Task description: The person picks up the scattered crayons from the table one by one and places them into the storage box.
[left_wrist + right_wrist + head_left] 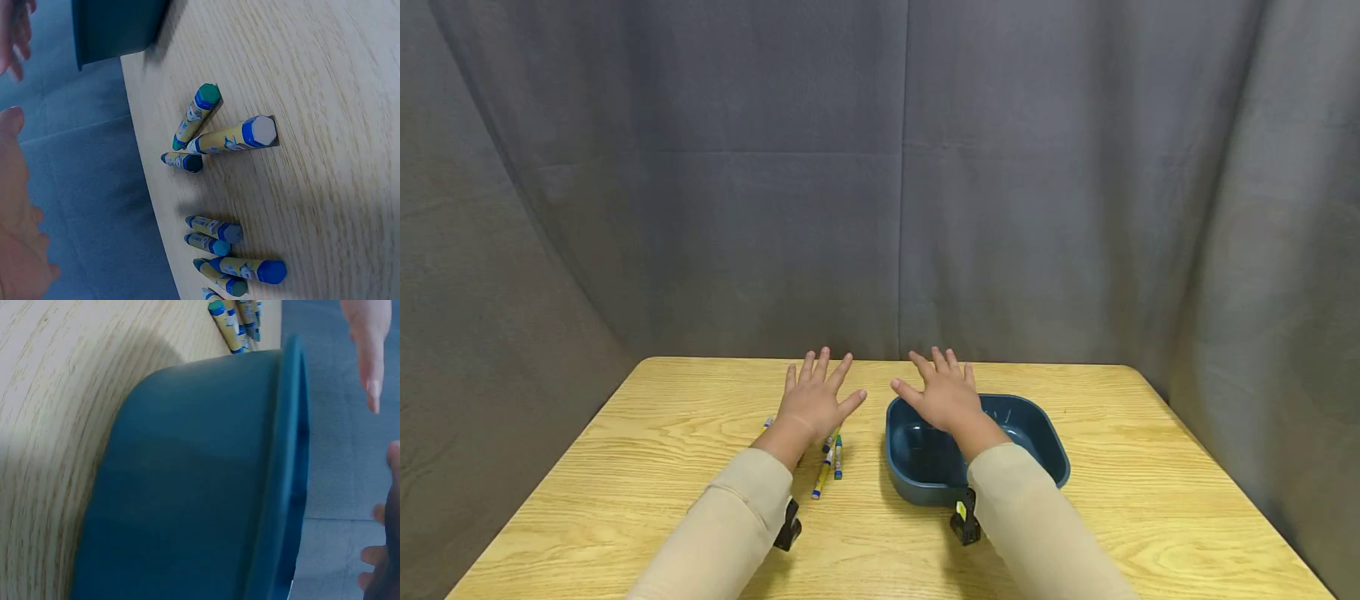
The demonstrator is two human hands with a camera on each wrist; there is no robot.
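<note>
My left hand (812, 408) is held over the left side of the table, fingers straight and spread, nothing in it. Below and beside it lie several crayons (822, 479) with yellow wrappers and blue bands. The left wrist view shows a green crayon (195, 117), a white-ended crayon (231, 139) and a dark one (182, 161) close together, with several more grouped apart from them. My right hand (946, 402), also spread and holding nothing, hovers over a dark blue plastic basin (925, 493). The right forearm hides part of the basin's inside.
The wooden table (865, 550) has rounded far corners. Behind it and along both sides hangs a grey curtain (775, 208). Black wrist cameras (966, 521) hang below both sleeves, the right one close to the basin's near wall.
</note>
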